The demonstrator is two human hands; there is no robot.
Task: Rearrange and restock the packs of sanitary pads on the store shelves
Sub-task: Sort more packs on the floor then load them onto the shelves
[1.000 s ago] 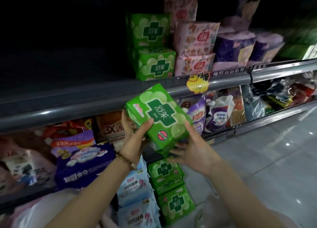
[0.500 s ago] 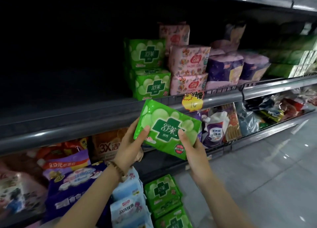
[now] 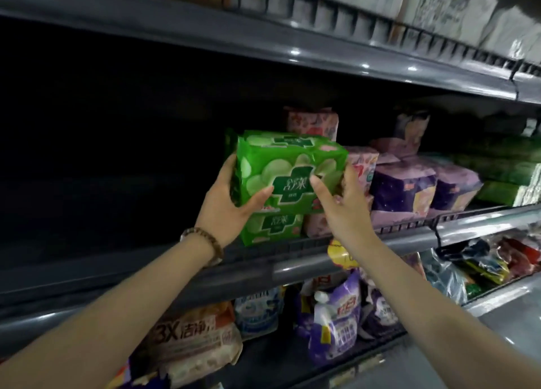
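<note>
Head view, only view available.

Green pack [image 3: 289, 172] is held at frame centre, gripped from both ends. Left hand [image 3: 231, 204] is clamped on the pack's left end, thumb across the front face, fingers wrapped behind. Right hand [image 3: 342, 204] is closed on the lower right end, thumb laid on the front near the cross logo, fingers tucked behind and under. Both hands hold the same pack; neither is free.

Long axis of the pack runs left-right across the frame, roughly parallel to the shelf edge [image 3: 307, 260], printed face toward the camera, top panel visible and tipped slightly back.

Key relation: held pack sits directly above the lower green pack [image 3: 272, 227], which rests on the shelf at centre, just behind the lip. Bottom edge of the held pack appears touching or just clear of the lower one's top; contact cannot be confirmed. A green pack already behind the held one is suggested by a sliver at its left edge; not certain.

Pink packs [image 3: 360, 169] stand immediately right of it, touching or nearly so by the right fingers. Purple packs [image 3: 404, 186] lie further right. Shelf space at left of frame is dark; contents cannot be read.

Judgement: the placement onto the green stack is in progress. The pack is already aligned. The remaining move is likely a short push inward and a set-down. The right hand is the tighter side, pinched against the pink packs, so its release probably needs care.
</note>
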